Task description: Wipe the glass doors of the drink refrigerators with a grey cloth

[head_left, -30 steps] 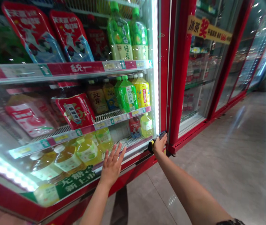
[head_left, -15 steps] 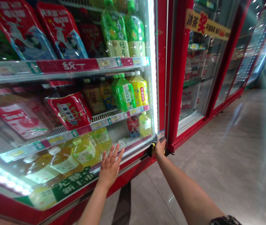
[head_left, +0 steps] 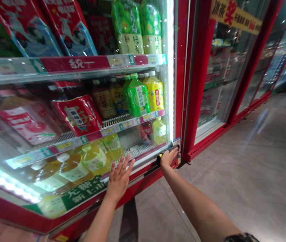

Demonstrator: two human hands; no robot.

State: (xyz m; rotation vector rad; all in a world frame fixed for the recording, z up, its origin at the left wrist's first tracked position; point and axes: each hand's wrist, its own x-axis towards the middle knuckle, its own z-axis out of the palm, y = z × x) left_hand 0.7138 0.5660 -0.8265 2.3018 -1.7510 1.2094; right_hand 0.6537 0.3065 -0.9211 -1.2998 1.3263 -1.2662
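My left hand point(head_left: 119, 179), fingers spread, lies against the lower part of a glass-fronted drinks fridge point(head_left: 143, 174). Behind the glass near it stand bottles of yellow drink point(head_left: 96, 161). At the bottom right corner of the fridge door, my right hand point(head_left: 168, 157) is curled over a dark object point(head_left: 159, 160) with a yellow part. This object sits against the lower frame, mostly covered by the hand, and its kind cannot be made out. A small blue and white label point(head_left: 176, 142) is just above the right fingers.
Shelves hold red pouches point(head_left: 78, 114), green tea bottles point(head_left: 127, 30) and a pink-labelled bottle point(head_left: 29, 121). A second red-framed fridge point(head_left: 189, 101) adjoins on the right, with a yellow banner point(head_left: 236, 15). Grey tiled floor point(head_left: 246, 174) runs alongside.
My right hand has slid slightly left along the lower frame with the dark object, and its fingers reach out more. My left hand stays nearly in place. The view has shifted a little.
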